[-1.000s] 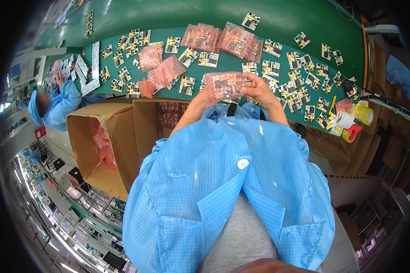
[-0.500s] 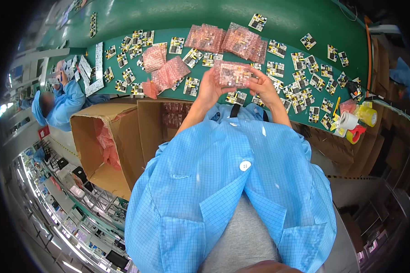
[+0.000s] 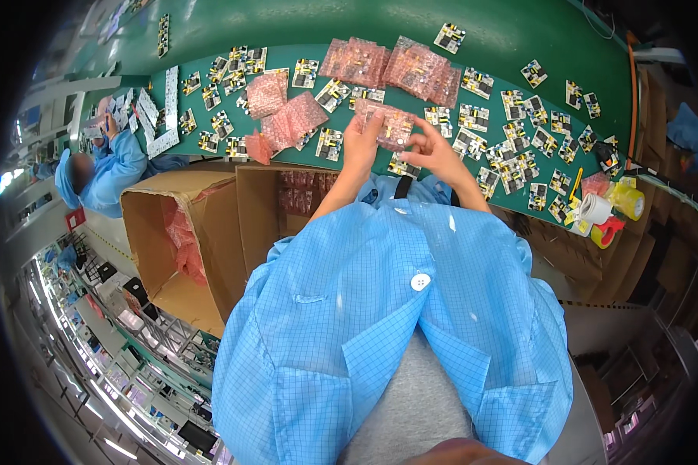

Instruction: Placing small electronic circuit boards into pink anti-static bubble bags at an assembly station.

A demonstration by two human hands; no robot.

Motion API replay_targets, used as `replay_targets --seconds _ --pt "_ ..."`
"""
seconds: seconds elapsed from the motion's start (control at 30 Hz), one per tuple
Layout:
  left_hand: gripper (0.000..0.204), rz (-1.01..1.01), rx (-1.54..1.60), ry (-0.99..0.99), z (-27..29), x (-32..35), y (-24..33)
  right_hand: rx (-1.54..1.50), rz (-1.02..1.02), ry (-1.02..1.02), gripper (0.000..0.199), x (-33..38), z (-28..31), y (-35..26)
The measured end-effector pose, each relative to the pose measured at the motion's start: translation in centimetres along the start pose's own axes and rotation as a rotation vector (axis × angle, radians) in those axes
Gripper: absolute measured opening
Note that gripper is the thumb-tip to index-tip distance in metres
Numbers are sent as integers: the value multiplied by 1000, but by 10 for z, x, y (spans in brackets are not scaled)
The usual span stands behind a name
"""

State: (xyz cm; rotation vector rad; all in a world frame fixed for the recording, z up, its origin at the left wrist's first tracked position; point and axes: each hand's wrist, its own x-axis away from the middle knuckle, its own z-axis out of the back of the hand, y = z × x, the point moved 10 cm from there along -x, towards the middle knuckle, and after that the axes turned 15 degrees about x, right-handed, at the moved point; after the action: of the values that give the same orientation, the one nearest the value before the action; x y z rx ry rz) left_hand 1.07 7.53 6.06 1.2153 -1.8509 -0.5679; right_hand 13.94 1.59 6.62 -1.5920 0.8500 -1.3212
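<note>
A circuit board inside a pink bubble-wrap bag (image 3: 394,128) is held up over the near edge of the green table. My left hand (image 3: 362,147) grips the bag's left side, thumb on top. At its right side is my right hand (image 3: 440,157), fingers bent and spread, with the index fingertip by the bag's upper corner and the thumb apart below. Bagged boards lie in two piles beyond, a left pile (image 3: 355,62) and a right pile (image 3: 420,68). Loose pink bubble-wrap bags (image 3: 295,120) lie to the left.
Several bare circuit boards (image 3: 513,167) cover the green table (image 3: 520,39) on both sides. Tape rolls (image 3: 627,200) sit at the right end. Below the table's left part stand cardboard boxes (image 3: 202,186), one holding bagged boards (image 3: 298,194). A co-worker (image 3: 105,170) in blue works at far left.
The right hand has loosened from the bag's right side, its fingers now bent and spread apart. The left thumb has come over the bag's top. The bag has tilted slightly.
</note>
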Motion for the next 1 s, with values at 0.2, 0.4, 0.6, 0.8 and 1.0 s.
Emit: replay_targets --seconds 0.2,0.4,0.6,0.8,1.0 --pt "23 -17 22 131 12 2 -11 178 -17 170 71 -2 13 -8" --pt "22 -125 5 207 26 4 -8 156 -53 237 57 2 24 -8" --pt "22 1 51 221 32 5 -20 -50 48 154 26 0 23 -2" --pt "26 374 140 -244 -14 5 -40 -144 69 186 8 0 42 1" --pt "32 429 216 -174 -2 -18 -52 -433 51 378 22 -11 59 22"
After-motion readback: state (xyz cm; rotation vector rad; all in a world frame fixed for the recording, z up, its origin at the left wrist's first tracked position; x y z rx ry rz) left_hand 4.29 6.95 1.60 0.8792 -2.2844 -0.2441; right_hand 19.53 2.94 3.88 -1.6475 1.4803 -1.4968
